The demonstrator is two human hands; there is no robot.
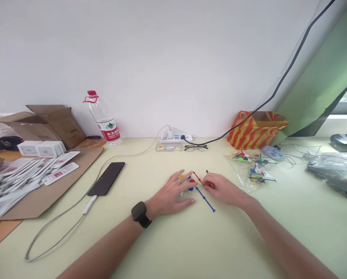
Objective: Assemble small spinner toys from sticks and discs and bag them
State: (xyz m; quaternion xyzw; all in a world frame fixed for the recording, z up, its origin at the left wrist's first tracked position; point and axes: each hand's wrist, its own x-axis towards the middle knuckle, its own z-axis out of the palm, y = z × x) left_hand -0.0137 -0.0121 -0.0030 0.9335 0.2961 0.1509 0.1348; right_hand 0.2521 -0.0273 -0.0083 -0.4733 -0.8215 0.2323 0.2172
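Observation:
My left hand (175,192) lies on the pale green table (173,240), fingers stretched over small coloured plastic pieces: a red ball (192,181), a blue one (190,189) and a yellow bit (180,176). It wears a black watch and a ring. My right hand (220,188) is closed in a pinch around thin sticks beside it; a red stick (197,177) runs from the pinch toward the balls. A blue stick (205,199) lies on the table between both hands.
A clear bag of coloured sticks and balls (253,168) lies to the right. A black phone (106,178) with a white cable sits left, beyond it cardboard (45,182) with white packets. At the back: water bottle (103,122), power strip (176,136), glasses (195,147), striped bag (256,130).

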